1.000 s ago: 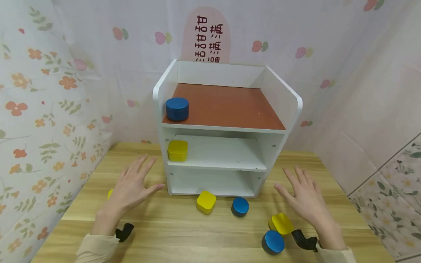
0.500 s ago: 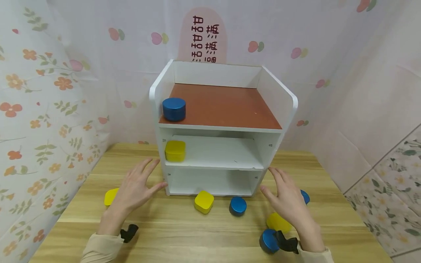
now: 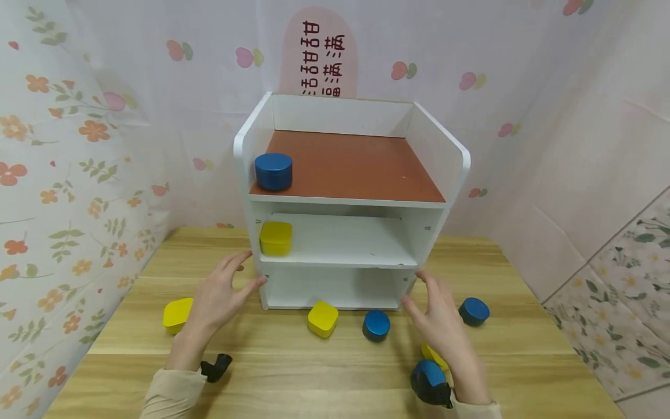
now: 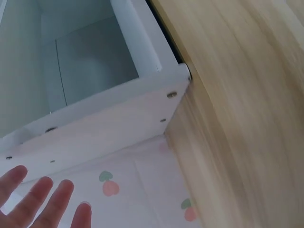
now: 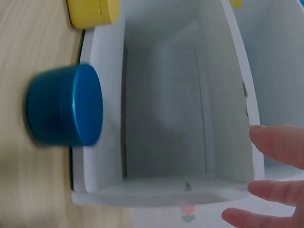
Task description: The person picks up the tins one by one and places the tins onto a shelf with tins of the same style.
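Note:
A small white shelf unit with a brown top board stands on the wooden table. Beside its left side panel is my left hand, thumb and fingers spread, holding nothing. My right hand has its fingertips right at the lower right side panel; in the right wrist view, its fingers overlap the edge of the middle board. A blue round tin sits on the top board at the left. Below it, a yellow square tin occupies the middle level's left end.
In front of the unit lie another yellow tin and a blue tin. A blue tin and a partly hidden yellow tin are by my right wrist. Further out are a blue tin at right and a yellow tin at left.
My right hand has moved left to the unit's right side, uncovering the blue tin at the far right. The left hand has shifted slightly closer to the left panel. The tins stay in place.

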`<action>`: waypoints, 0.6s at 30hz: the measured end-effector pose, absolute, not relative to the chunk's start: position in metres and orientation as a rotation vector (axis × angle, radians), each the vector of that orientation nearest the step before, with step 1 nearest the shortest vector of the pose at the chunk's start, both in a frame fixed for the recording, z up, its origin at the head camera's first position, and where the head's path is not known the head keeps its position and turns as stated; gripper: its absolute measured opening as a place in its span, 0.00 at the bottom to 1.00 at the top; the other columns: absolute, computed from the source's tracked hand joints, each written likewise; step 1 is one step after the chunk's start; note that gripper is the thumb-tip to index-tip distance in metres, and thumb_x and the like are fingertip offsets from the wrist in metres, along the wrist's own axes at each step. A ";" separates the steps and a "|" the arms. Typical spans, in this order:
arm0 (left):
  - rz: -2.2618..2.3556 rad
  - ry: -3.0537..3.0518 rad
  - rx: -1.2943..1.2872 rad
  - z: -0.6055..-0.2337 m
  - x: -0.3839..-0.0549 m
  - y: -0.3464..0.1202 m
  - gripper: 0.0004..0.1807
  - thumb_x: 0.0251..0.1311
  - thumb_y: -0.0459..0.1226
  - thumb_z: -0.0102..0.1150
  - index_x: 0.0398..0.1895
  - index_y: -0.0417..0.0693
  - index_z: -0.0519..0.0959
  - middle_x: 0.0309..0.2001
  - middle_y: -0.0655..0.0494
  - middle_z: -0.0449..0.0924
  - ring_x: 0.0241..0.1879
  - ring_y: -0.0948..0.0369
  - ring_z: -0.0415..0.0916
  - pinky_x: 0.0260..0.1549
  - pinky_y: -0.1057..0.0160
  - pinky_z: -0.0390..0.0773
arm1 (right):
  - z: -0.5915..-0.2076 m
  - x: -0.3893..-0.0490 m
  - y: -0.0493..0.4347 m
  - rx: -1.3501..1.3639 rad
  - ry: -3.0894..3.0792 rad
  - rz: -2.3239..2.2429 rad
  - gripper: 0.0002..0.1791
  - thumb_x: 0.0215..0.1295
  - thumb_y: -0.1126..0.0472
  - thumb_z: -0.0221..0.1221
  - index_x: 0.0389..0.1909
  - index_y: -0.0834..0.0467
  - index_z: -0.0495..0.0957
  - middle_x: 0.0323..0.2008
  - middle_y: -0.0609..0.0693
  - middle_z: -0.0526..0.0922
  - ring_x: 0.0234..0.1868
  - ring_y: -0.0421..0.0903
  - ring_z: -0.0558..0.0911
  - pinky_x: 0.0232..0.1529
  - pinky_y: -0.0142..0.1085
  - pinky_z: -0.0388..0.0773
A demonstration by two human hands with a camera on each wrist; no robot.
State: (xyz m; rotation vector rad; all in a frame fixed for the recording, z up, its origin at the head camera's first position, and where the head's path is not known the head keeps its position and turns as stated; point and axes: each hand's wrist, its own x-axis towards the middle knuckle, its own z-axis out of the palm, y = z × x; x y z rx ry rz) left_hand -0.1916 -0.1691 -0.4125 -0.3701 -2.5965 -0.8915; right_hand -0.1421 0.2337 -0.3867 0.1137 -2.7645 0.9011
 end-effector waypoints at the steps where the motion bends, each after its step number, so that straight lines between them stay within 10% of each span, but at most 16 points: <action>1: -0.909 -2.581 -0.366 -0.413 -0.192 -0.167 0.36 0.62 0.56 0.61 0.67 0.46 0.68 0.59 0.45 0.72 0.48 0.46 0.77 0.35 0.48 0.78 | -0.388 -0.142 0.232 0.113 -2.762 0.922 0.35 0.69 0.55 0.60 0.70 0.64 0.58 0.66 0.66 0.62 0.65 0.65 0.62 0.59 0.64 0.62; 18: -1.338 -2.308 -0.241 -0.422 -0.205 -0.143 0.20 0.58 0.42 0.69 0.47 0.38 0.76 0.32 0.52 0.75 0.32 0.58 0.73 0.32 0.66 0.78 | -0.415 -0.140 0.198 0.041 -2.745 1.094 0.30 0.66 0.56 0.63 0.64 0.64 0.67 0.60 0.63 0.70 0.59 0.61 0.71 0.56 0.57 0.69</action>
